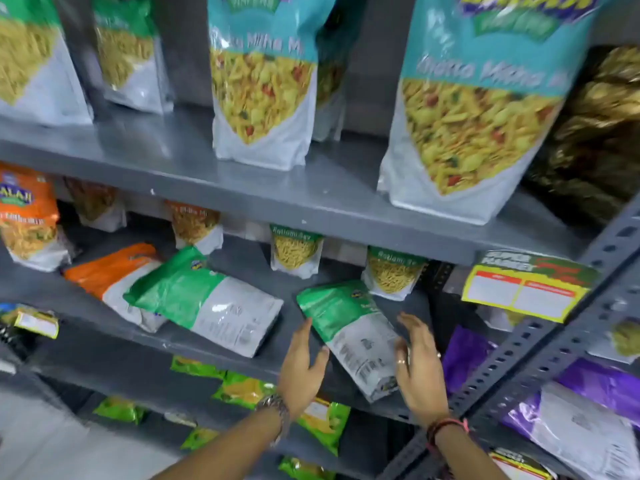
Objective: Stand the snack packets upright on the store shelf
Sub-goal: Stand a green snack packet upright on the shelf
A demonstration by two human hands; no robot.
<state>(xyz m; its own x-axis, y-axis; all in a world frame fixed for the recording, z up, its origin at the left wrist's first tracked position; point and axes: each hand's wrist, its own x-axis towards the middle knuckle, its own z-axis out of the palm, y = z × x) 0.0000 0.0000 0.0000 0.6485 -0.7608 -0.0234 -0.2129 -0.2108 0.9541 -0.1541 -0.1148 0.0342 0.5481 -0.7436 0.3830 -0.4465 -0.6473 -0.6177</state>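
A green and white snack packet (pixel 349 332) lies flat on the grey middle shelf (pixel 242 355), back side up. My left hand (pixel 303 368) is at its left edge, fingers apart, thumb touching the packet's side. My right hand (pixel 417 365) is at its right edge, fingers spread, touching or just off it. Neither hand has closed around it. Another green and white packet (pixel 204 301) and an orange one (pixel 110 275) lie flat further left. Behind them, small packets (pixel 296 251) stand upright at the back.
Large teal packets (pixel 474 109) stand on the upper shelf (pixel 311 199). A slotted grey upright (pixel 540 344) runs diagonally at right, with a yellow price tag (pixel 523 292) and purple packets (pixel 588 410) beyond. Small green packets (pixel 242 389) lie on the lower shelf.
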